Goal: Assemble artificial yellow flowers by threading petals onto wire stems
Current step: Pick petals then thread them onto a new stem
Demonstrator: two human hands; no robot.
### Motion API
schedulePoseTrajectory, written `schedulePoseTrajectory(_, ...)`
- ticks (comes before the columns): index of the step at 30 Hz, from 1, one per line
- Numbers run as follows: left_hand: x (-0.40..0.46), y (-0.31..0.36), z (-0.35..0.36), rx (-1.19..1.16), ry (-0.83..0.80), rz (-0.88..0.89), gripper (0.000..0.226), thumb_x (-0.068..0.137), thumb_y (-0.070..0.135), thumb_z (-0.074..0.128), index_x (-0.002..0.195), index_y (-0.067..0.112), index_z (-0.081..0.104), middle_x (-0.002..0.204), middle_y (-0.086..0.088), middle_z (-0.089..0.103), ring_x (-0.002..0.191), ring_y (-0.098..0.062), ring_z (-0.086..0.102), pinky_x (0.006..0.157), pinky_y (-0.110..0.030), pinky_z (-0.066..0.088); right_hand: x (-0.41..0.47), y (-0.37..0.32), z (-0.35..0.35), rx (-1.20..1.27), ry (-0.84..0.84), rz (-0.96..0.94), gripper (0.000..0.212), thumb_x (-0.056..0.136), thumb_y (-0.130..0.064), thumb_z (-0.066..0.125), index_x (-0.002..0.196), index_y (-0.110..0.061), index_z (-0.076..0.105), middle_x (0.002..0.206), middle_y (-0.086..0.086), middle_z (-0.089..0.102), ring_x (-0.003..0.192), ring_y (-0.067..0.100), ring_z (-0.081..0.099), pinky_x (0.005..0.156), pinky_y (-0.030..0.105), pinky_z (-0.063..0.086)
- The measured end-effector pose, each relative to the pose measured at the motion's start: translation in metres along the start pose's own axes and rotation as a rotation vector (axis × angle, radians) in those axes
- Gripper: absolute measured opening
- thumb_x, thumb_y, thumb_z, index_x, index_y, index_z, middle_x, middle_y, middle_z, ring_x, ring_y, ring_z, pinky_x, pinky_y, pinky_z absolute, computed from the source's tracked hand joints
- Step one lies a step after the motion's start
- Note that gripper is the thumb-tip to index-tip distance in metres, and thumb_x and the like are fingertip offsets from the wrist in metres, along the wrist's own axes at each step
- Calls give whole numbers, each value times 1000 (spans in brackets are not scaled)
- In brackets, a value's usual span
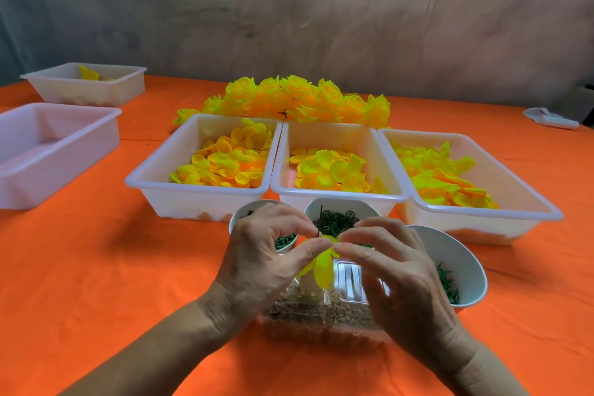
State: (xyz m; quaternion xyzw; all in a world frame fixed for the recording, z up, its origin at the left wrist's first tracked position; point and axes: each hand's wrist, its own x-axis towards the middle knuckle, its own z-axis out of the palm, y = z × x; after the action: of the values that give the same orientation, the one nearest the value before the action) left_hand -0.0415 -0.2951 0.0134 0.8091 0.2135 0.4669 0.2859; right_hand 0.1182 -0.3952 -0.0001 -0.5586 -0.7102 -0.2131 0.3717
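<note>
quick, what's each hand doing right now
Left hand: pinching the wire stem above the yellow petal.
Right hand: fingertips pinching the same yellow petal.

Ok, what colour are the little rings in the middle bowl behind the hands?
Dark green rings, seen in the head view, the only one.

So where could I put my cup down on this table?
Bare orange cloth lies left of the left hand, below the empty tray, and at the far right beyond the right tray. The middle is crowded with petal trays, bowls and both hands.
</note>
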Motion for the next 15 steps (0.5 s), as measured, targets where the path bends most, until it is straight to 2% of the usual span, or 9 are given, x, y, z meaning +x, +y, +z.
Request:
schedulePoseTrajectory(2,-1,-4,2,-38,13,-41,22,70,32,78,70,10,74,77,3,69,77,-9,65,73,-30,53,3,12,-8,4,45,64,28,87,0,46,88,-7,74,92,3,70,89,27,60,76,38,49)
schedulePoseTrajectory(4,-2,-7,2,-93,6,-106,18,67,32,76,67,14,74,75,7,69,76,-4,64,73,-20,51,8,27,-13,2,85,199,26,76,8,55,87,-6,74,88,5,70,86,27,61,78,33,48)
schedulePoseTrajectory(7,-2,-8,2,-115,-16,-156,16,63,34,74,66,19,73,74,10,69,74,-1,64,72,-11,47,18,41,-11,71,78,431,25,75,11,66,86,-9,75,86,4,71,84,23,62,76,23,43)
schedulePoseTrajectory(11,-1,-9,2,-116,-24,-158,8,63,28,78,63,23,72,73,11,68,73,-1,64,71,-10,47,36,51,5,180,-124,605,10,78,-6,73,82,-13,77,82,1,73,67,2,57,70,21,40)
schedulePoseTrajectory(13,-2,-10,2,-97,-23,-147,11,65,20,81,63,25,71,76,13,68,74,-2,64,71,-10,47,44,55,14,168,-268,610,9,78,-6,73,83,-12,77,84,3,74,67,4,59,70,17,41)
schedulePoseTrajectory(15,-3,-11,2,-97,-22,-142,12,66,19,81,63,26,71,76,13,68,73,-3,64,71,-11,47,50,59,24,113,-394,565,13,78,-4,70,87,-11,77,89,6,74,77,11,63,71,15,42)
